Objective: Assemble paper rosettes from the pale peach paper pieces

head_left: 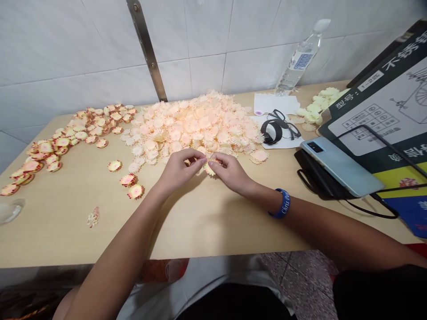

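Note:
Both hands meet above the table's middle, just in front of a big heap of pale pink flower-shaped pieces [196,122]. Between my fingertips is a small yellowish flower piece [211,169] with a toothed edge. My right hand [230,171] pinches it between thumb and forefinger. The thumb and forefinger of my left hand [183,169] are pressed together at its left edge; whether they grip something small there is too tiny to tell. To the left, red-edged flower pieces [136,191] lie near my left forearm, and a long row of stacked ones [62,142] curves along the table's left side.
Behind on the right stand a water bottle [298,62] and dark glasses [288,124] on white paper. A light blue phone [343,166] rests on a black case with a cable, beside a large printed box [376,106]. Small scraps [93,218] lie front left on the table [187,226].

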The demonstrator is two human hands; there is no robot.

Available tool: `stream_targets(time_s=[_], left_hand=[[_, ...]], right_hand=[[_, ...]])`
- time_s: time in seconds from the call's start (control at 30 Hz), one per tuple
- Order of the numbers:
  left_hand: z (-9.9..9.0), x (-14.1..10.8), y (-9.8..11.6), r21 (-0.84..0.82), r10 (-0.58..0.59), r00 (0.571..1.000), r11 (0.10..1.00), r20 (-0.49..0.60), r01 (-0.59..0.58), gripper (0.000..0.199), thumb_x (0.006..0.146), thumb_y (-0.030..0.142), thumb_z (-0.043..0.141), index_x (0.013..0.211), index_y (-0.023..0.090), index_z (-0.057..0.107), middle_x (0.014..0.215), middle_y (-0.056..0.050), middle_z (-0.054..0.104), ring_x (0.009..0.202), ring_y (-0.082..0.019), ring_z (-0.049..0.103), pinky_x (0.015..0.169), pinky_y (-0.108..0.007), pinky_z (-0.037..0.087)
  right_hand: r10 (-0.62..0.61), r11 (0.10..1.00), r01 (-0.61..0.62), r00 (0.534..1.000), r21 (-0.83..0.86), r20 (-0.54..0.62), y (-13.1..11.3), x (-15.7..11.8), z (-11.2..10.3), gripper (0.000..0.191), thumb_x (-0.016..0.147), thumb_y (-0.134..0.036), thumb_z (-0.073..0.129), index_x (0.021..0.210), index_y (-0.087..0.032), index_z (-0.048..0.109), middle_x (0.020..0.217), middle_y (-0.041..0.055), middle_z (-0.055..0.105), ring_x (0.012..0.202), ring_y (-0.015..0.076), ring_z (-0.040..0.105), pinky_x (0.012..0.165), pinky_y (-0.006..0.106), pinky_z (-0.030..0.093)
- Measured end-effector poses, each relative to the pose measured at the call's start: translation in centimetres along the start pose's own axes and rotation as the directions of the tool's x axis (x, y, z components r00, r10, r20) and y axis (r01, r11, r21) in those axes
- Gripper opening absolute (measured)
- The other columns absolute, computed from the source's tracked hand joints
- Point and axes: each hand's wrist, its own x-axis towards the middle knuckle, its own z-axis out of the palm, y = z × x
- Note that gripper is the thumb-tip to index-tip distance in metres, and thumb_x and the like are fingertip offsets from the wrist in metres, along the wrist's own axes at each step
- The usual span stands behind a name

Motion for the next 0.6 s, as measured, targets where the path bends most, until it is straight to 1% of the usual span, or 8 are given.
stream_targets(time_s=[0.07,0.13,0.23,0.3,0.47,0.6], left_hand=[[0.0,0.0,0.4,-0.058,-0.043,0.999,0.997,0.014,0.044,0.020,0.079,0.034,0.061,0.073,0.016,0.068,0.071,-0.002,0.066,0.067,-0.013,0.055,0.060,-0.023,0.041],[0.0,0.1,0.5,-0.133,-0.107,0.993,0.985,0.043,0.111,0.021,0.076,0.035,0.063,0.071,0.015,0.067,0.067,-0.001,0.062,0.061,-0.011,0.051,0.058,-0.023,0.038],[0.0,0.2,0.3,-0.228,-0.210,0.971,0.946,0.111,0.231,0.023,0.073,0.037,0.067,0.071,0.015,0.065,0.061,0.002,0.056,0.054,-0.008,0.043,0.052,-0.022,0.033],[0.0,0.3,0.1,-0.268,-0.243,0.959,0.923,0.147,0.275,0.023,0.072,0.038,0.069,0.071,0.015,0.065,0.059,0.003,0.053,0.052,-0.008,0.041,0.050,-0.022,0.031],[0.2,0.4,-0.6,-0.305,-0.211,0.959,0.916,0.188,0.261,0.024,0.071,0.039,0.070,0.071,0.015,0.066,0.062,0.002,0.056,0.054,-0.008,0.043,0.051,-0.022,0.034],[0.1,0.4,-0.7,-0.289,-0.181,0.967,0.930,0.178,0.227,0.024,0.073,0.038,0.069,0.072,0.015,0.067,0.062,0.001,0.057,0.055,-0.008,0.045,0.052,-0.022,0.036]], right_hand=[[0.002,0.997,-0.003,1.000,0.071,0.010,0.1,0.1,0.1,0.023,0.084,-0.040,0.056,0.077,-0.018,0.055,0.063,-0.0027,0.051,0.054,0.0093,0.045,0.050,0.023,0.036],[0.006,0.992,-0.008,1.000,0.127,0.021,0.2,0.1,0.1,0.024,0.084,-0.042,0.057,0.081,-0.018,0.057,0.065,-0.0026,0.052,0.053,0.0089,0.046,0.049,0.023,0.036],[0.015,0.989,-0.018,1.000,0.148,0.018,0.3,0.1,0.1,0.026,0.083,-0.043,0.059,0.076,-0.018,0.056,0.063,-0.0026,0.051,0.052,0.0084,0.046,0.046,0.022,0.035],[0.024,0.987,-0.026,1.000,0.156,0.017,0.4,0.1,0.0,0.027,0.082,-0.042,0.061,0.072,-0.018,0.053,0.063,-0.0029,0.050,0.051,0.0079,0.046,0.046,0.021,0.036],[0.057,0.980,-0.059,0.998,0.191,0.015,0.4,0.1,-0.1,0.032,0.079,-0.043,0.063,0.066,-0.018,0.048,0.061,-0.0040,0.046,0.051,0.0073,0.043,0.046,0.021,0.038],[0.076,0.978,-0.078,0.997,0.194,0.017,0.3,0.2,-0.1,0.033,0.078,-0.044,0.064,0.065,-0.018,0.048,0.061,-0.0041,0.045,0.053,0.0074,0.043,0.047,0.021,0.040]])
